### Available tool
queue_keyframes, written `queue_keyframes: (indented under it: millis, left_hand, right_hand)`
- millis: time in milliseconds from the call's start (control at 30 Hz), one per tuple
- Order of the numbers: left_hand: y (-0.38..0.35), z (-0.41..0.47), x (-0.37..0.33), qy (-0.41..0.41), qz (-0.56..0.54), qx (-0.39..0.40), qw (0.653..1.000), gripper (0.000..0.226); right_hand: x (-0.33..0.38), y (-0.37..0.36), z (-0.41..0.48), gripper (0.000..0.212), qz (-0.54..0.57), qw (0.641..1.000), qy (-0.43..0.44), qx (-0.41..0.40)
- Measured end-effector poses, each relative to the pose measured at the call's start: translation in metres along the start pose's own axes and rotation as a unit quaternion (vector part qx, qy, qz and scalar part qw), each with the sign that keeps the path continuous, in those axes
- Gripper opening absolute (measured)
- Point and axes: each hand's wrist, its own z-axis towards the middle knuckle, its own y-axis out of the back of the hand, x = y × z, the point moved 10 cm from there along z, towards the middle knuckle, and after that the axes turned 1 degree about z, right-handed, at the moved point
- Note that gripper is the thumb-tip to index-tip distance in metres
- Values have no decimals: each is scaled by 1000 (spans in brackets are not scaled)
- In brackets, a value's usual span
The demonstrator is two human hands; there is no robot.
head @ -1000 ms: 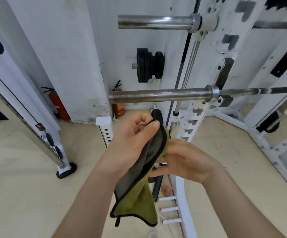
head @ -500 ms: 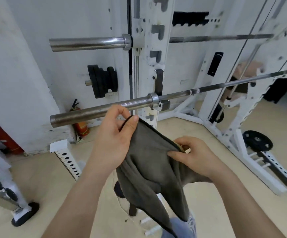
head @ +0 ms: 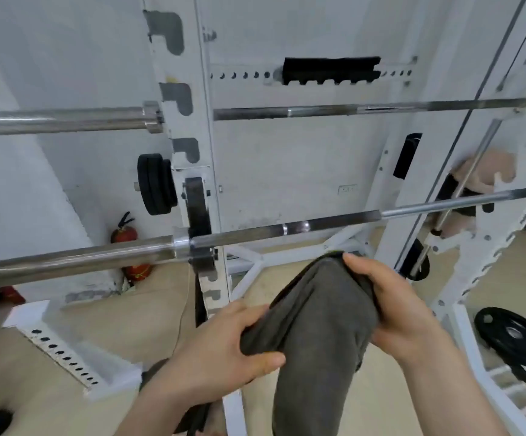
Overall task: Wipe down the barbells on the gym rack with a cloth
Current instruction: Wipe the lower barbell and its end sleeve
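Both my hands hold a grey cloth [head: 315,322] in front of the white rack [head: 192,146]. My left hand [head: 220,350] grips its lower left fold, and my right hand [head: 390,309] clasps its upper right edge; the rest hangs down between my arms. The lower barbell [head: 98,259] lies across the rack's hooks just above and beyond the cloth, its thick sleeve pointing left and its thin shaft running up to the right. The upper barbell [head: 66,119] rests higher on the rack. The cloth touches neither bar.
Black weight plates [head: 156,187] hang on a peg behind the upright. Another plate [head: 513,336] sits low on the right. A red fire extinguisher [head: 124,234] stands by the wall. A white perforated beam [head: 63,354] lies on the floor at left.
The view has swung right and moved closer to the rack. My left hand dropped from the cloth's top to its lower fold, and my right hand rose to the upper edge.
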Motion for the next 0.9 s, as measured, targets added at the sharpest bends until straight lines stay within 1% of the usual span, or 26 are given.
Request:
queue_keyframes:
  millis: [33, 67, 100, 167, 233, 300, 400, 467, 500, 533, 567, 600, 633, 667, 700, 733, 767, 800, 833, 867, 900]
  left_hand:
    - [-20, 17, -15, 23, -21, 19, 999, 17]
    - [-36, 31, -27, 51, -65, 33, 996, 11]
    - [-49, 46, -41, 72, -120, 39, 989, 17]
    - [-62, 74, -70, 75, -192, 28, 978, 34]
    - [-63, 101, -99, 64, -264, 4, 962, 46]
    - [-64, 129, -121, 65, -344, -20, 937, 45]
    - [-83, 174, -154, 72, -434, -34, 898, 36]
    - [-101, 199, -180, 52, -417, -28, 907, 30]
    - [-112, 211, -190, 46, -401, -20, 915, 29]
    - [-121, 224, -199, 39, -392, -15, 919, 27]
    - [-128, 237, -206, 31, -386, -13, 922, 26]
    - [-133, 249, -214, 15, -387, -11, 922, 25]
    - [-136, 261, -220, -1, -393, -11, 920, 24]
    - [-137, 273, -225, -14, -407, -11, 913, 23]
    - [-134, 285, -227, -19, -429, -16, 903, 24]
    - [-129, 297, -225, -21, -454, -24, 890, 27]
    - [-123, 311, -220, -27, -465, -34, 884, 29]
    - [-114, 324, -214, -39, -453, -50, 889, 28]
    - [-104, 341, -201, -48, -385, -85, 918, 25]
    - [-94, 360, -188, -55, -256, -115, 958, 20]
    - [-89, 377, -174, -42, -84, -117, 989, 17]
  right_hand:
    - [17, 21, 4, 34, -7, 1000, 3, 11]
    - [34, 44, 6, 34, -25, 1000, 1, 13]
    - [53, 70, 9, 30, -57, 998, 3, 5]
    - [89, 120, 15, 22, -94, 995, 14, -18]
    - [109, 169, 19, 20, -89, 995, 11, -45]
    - [115, 210, 22, 21, -50, 996, -5, -78]
    - [113, 249, 34, 36, 95, 989, -1, -110]
    - [126, 257, 44, 46, 179, 978, 41, -94]
    - [137, 256, 49, 47, 189, 977, 69, -70]
    - [148, 252, 54, 44, 163, 981, 97, -39]
    - [157, 248, 58, 45, 94, 988, 119, -21]
    - [166, 242, 64, 51, -11, 990, 138, -10]
    - [174, 238, 72, 63, -131, 979, 158, -10]
    - [181, 232, 82, 75, -245, 953, 180, -6]
    - [186, 223, 95, 84, -329, 923, 201, 7]
    - [190, 215, 109, 90, -378, 899, 218, 23]
    - [192, 210, 127, 93, -403, 886, 227, 35]
    - [195, 206, 145, 95, -429, 873, 230, 39]
    - [196, 205, 165, 95, -464, 854, 231, 34]
    - [195, 205, 187, 95, -509, 828, 233, 36]
    - [187, 209, 210, 95, -558, 798, 221, 51]
